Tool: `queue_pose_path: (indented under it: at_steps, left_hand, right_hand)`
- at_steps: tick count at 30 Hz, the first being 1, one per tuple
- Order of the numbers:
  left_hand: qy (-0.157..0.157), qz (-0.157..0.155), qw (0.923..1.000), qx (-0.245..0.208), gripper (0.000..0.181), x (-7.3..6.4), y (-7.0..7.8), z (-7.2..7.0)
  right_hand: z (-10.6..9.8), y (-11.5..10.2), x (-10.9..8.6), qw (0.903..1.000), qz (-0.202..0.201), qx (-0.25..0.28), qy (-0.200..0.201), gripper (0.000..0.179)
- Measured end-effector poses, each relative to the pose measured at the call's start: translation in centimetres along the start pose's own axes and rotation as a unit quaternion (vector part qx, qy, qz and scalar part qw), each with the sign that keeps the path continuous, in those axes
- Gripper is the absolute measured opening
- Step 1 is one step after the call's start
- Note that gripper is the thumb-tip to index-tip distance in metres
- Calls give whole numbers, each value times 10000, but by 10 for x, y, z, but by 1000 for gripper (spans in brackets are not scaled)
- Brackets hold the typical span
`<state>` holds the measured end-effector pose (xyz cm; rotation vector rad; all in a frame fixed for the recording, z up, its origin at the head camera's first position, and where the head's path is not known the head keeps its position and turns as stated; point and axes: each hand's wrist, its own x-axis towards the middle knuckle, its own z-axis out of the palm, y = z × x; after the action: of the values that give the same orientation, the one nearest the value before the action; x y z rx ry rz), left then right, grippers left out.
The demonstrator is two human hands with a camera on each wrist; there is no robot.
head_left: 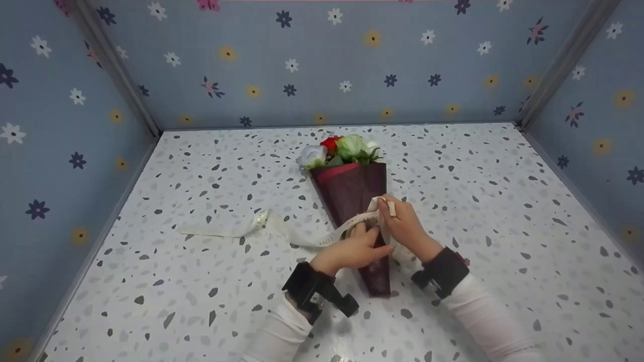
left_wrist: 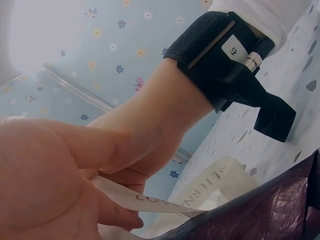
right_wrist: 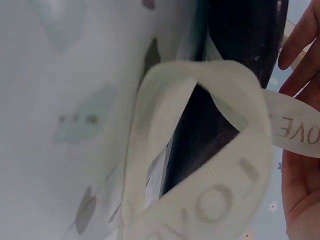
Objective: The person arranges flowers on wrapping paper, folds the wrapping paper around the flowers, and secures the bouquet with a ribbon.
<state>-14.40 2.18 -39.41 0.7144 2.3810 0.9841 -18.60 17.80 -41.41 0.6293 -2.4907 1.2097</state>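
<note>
A bouquet of artificial-looking flowers (head_left: 350,147) in a dark maroon wrapper (head_left: 347,191) lies on the speckled surface. Across its narrow part runs a cream ribbon (head_left: 329,240), printed with lettering such as LOVE. My right hand (head_left: 405,226) pinches the ribbon at the wrapper's right edge. On the wrapper, my left hand (head_left: 349,251) has its fingers at the ribbon, thumb stretched out to the right. The ribbon (left_wrist: 127,195) passes between the hands in the left wrist view. In the right wrist view, the ribbon (right_wrist: 220,200) forms a wide loop beside the dark wrapper (right_wrist: 197,135).
One long ribbon tail (head_left: 216,232) trails left over the white speckled tabletop (head_left: 176,281). Blue flower-patterned panels (head_left: 312,50) enclose the back and both sides. Black wrist cameras (head_left: 312,291) are strapped over white sleeves (head_left: 488,311).
</note>
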Motion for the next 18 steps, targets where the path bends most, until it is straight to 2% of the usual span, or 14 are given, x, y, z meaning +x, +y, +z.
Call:
queue_pose_path:
  at_steps: [5,7,10,13,18]
  left_hand:
    - [247,288,9993,-20,50,1,-2,-1]
    - [506,473,9976,-31,38,3,-3,-3]
    - [1013,521,9932,-243,27,4,-4,-6]
    - [1621,469,9828,-750,19,4,-5,-12]
    - [2404,492,9576,-1507,14,-2,-10,-22]
  right_hand:
    - [0,1,-2,9999,121,5,-21,24]
    - [1,1,-2,9999,145,-1,-20,23]
    - [0,3,-3,9998,182,-32,-38,23]
    - [-2,5,-1,9996,269,-35,-84,23]
    - [-2,5,-2,9989,442,43,-180,23]
